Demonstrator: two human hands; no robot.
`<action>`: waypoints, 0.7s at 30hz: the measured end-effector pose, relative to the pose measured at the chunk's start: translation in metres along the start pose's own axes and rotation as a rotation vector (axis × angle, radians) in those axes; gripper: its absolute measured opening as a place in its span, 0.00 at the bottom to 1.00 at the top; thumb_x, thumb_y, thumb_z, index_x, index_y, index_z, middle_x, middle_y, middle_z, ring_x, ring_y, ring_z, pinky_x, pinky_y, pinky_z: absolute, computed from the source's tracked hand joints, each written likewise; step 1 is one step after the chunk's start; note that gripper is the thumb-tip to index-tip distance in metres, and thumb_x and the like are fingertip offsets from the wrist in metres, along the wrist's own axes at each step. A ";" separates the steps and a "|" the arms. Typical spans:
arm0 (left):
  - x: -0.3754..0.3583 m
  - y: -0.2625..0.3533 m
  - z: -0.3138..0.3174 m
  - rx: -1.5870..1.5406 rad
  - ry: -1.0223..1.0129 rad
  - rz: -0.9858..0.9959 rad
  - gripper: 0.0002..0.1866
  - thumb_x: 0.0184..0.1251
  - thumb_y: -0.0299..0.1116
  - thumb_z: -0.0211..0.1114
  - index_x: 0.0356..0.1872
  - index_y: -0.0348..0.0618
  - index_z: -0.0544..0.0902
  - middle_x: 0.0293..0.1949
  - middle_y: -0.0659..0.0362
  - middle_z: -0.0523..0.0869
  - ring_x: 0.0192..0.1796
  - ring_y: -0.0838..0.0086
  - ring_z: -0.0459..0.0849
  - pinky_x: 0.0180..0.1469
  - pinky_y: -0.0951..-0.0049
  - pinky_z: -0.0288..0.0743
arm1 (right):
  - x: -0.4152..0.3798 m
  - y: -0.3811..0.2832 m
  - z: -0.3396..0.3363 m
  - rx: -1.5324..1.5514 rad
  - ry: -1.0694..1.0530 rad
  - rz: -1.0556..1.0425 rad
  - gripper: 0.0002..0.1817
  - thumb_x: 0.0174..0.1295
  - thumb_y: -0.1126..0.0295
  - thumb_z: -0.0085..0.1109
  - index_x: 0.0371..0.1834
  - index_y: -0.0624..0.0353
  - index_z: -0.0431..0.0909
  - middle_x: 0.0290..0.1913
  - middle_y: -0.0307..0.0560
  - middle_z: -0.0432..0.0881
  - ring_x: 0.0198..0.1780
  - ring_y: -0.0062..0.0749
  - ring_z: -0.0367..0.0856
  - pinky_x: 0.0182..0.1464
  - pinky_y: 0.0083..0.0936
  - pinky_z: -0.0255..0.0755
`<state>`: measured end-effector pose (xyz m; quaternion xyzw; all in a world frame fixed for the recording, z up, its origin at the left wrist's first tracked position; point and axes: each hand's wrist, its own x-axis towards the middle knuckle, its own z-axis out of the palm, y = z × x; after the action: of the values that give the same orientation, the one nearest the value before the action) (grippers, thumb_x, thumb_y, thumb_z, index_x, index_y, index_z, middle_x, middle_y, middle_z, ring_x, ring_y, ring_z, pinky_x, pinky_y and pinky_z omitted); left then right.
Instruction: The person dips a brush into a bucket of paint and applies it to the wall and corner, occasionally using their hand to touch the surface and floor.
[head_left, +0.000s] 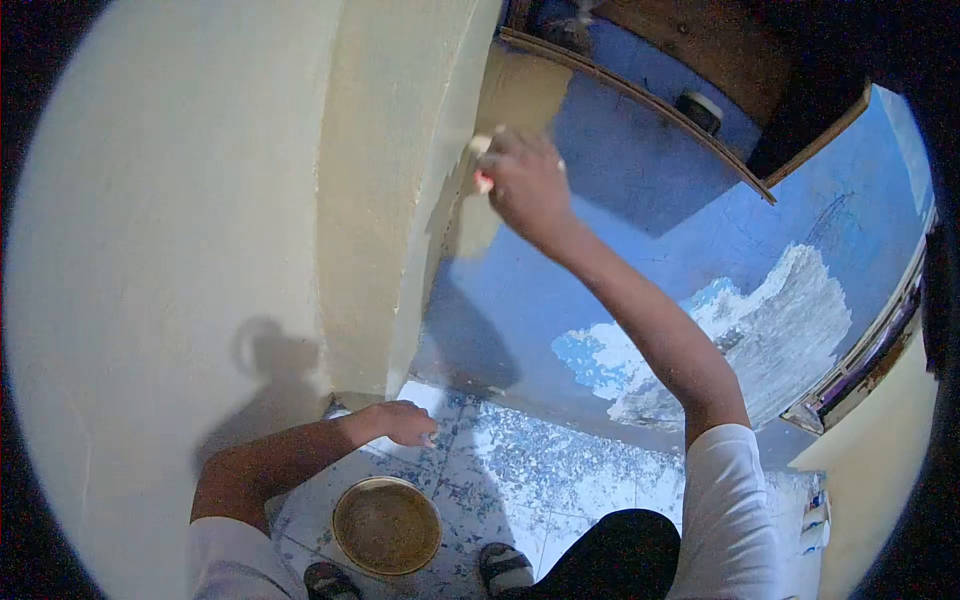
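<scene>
My right hand [525, 185] is raised at the wall corner, its fingers closed around a small tool, perhaps a brush, with a pale tip and a red spot; most of it is hidden by the hand. The tool is at the edge between the cream wall strip [375, 180] and the blue wall [620, 150], where a beige patch [515, 95] covers part of the blue. Lower down, my left hand [405, 424] hangs above the floor near the wall's base, fingers curled together; whether they hold anything cannot be made out.
A round pan [387, 526] stands on the speckled tiled floor [570, 470] between the wall and my sandalled feet. A wooden-edged shelf [640, 90] juts out at the upper right, with a dark object on it. Grey-white bare plaster [780, 320] shows on the blue wall.
</scene>
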<state>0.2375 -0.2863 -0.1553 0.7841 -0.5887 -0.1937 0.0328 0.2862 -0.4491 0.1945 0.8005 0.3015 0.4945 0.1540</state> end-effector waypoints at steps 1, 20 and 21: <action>-0.002 0.001 0.000 0.004 0.010 0.004 0.20 0.64 0.51 0.56 0.45 0.44 0.77 0.42 0.46 0.82 0.47 0.49 0.80 0.50 0.52 0.73 | -0.005 -0.009 -0.001 0.052 -0.049 0.005 0.08 0.46 0.71 0.61 0.31 0.47 0.84 0.41 0.49 0.77 0.46 0.42 0.76 0.45 0.37 0.66; -0.005 -0.001 0.009 0.009 -0.002 -0.032 0.18 0.63 0.48 0.57 0.43 0.44 0.78 0.42 0.46 0.82 0.48 0.50 0.80 0.49 0.51 0.73 | -0.033 -0.035 0.010 0.042 -0.352 -0.040 0.06 0.49 0.69 0.59 0.31 0.49 0.83 0.37 0.45 0.77 0.45 0.39 0.76 0.49 0.38 0.66; -0.007 0.000 0.006 0.011 -0.012 -0.040 0.18 0.63 0.48 0.57 0.43 0.44 0.78 0.42 0.46 0.82 0.48 0.50 0.80 0.49 0.51 0.73 | -0.026 -0.034 -0.001 0.056 -0.344 -0.019 0.07 0.49 0.69 0.59 0.32 0.48 0.83 0.36 0.45 0.77 0.45 0.40 0.76 0.49 0.38 0.66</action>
<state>0.2342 -0.2788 -0.1595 0.7949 -0.5740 -0.1955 0.0210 0.2656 -0.4395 0.1582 0.8743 0.2920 0.3404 0.1859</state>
